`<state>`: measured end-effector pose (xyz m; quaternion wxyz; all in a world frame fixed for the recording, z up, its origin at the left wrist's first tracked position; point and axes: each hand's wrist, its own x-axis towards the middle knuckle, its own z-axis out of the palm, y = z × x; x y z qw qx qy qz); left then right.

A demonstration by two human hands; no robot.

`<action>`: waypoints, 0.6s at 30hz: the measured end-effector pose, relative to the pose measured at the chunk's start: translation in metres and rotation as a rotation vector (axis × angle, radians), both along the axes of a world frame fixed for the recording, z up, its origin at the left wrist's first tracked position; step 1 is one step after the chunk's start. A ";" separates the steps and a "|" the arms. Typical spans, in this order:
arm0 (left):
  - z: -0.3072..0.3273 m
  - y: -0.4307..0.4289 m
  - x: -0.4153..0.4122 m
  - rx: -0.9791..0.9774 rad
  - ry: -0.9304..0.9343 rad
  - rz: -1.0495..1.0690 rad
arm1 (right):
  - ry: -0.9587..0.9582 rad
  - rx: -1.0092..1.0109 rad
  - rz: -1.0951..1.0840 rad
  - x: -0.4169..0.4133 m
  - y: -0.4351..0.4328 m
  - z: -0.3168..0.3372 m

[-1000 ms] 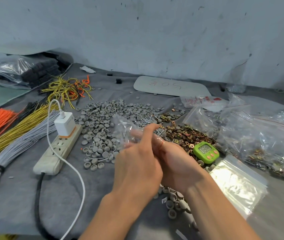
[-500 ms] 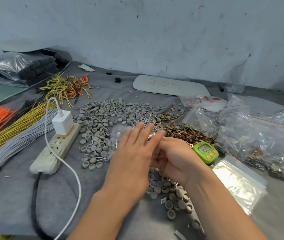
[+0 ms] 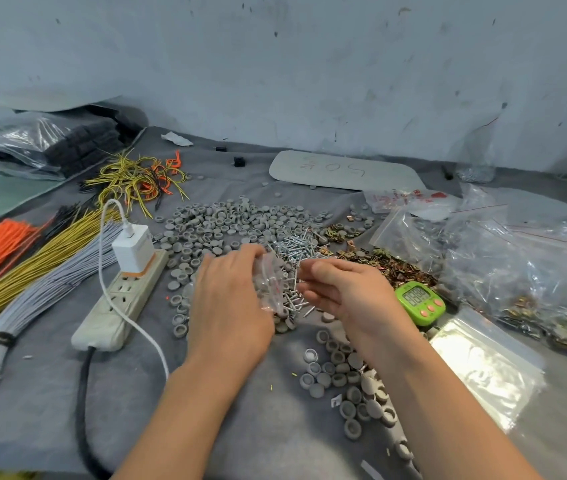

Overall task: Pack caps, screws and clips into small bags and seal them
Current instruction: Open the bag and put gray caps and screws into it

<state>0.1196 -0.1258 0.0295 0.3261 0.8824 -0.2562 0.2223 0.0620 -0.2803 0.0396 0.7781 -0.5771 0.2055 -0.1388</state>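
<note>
My left hand (image 3: 230, 306) grips a small clear bag (image 3: 270, 284) with grey caps inside, held just above the table. My right hand (image 3: 347, 292) is beside the bag's open side, its fingers curled and pinched on several silver screws (image 3: 295, 279). Under both hands lies the loose screw pile (image 3: 292, 245). Grey caps (image 3: 226, 223) spread across the middle of the cloth, and more caps (image 3: 347, 379) lie near my right forearm. Brass clips (image 3: 396, 265) sit in a heap to the right of the screws.
A power strip (image 3: 119, 306) with a white charger (image 3: 133, 249) lies at the left, beside bundles of grey, yellow and orange wires (image 3: 25, 271). A green timer (image 3: 420, 301), a stack of empty bags (image 3: 482, 362) and filled bags (image 3: 534, 278) lie at the right.
Both hands have lowered and moved apart from their clasp on the bag. The left keeps the bag; the right has come away and holds screws at its opening.
</note>
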 end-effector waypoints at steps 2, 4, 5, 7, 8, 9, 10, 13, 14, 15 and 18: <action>0.001 0.008 0.006 -0.065 0.090 0.046 | 0.088 -0.211 -0.102 0.002 -0.005 -0.004; 0.002 0.016 0.011 -0.143 0.166 0.077 | 0.183 -0.566 -0.169 0.004 -0.005 -0.008; 0.004 0.019 0.013 -0.196 0.193 0.079 | 0.197 -0.742 -0.167 0.005 -0.002 -0.009; 0.007 0.023 0.015 -0.273 0.227 0.073 | 0.182 -1.007 -0.094 0.007 0.008 -0.012; 0.007 0.024 0.015 -0.282 0.227 0.073 | 0.170 -1.086 -0.043 0.009 0.014 -0.013; 0.007 0.026 0.016 -0.279 0.217 0.073 | 0.163 -1.137 0.011 0.010 0.022 -0.015; 0.007 0.027 0.016 -0.272 0.205 0.075 | 0.173 -1.177 0.067 0.010 0.029 -0.017; 0.005 0.029 0.017 -0.229 0.165 0.086 | 0.199 -1.315 0.212 0.013 0.042 -0.019; 0.004 0.029 0.017 -0.202 0.151 0.088 | 0.207 -1.341 0.239 0.013 0.043 -0.018; 0.004 0.029 0.017 -0.175 0.139 0.089 | 0.227 -1.357 0.252 0.013 0.043 -0.017; 0.002 0.029 0.017 -0.118 0.108 0.077 | 0.307 -1.398 0.232 0.011 0.039 -0.015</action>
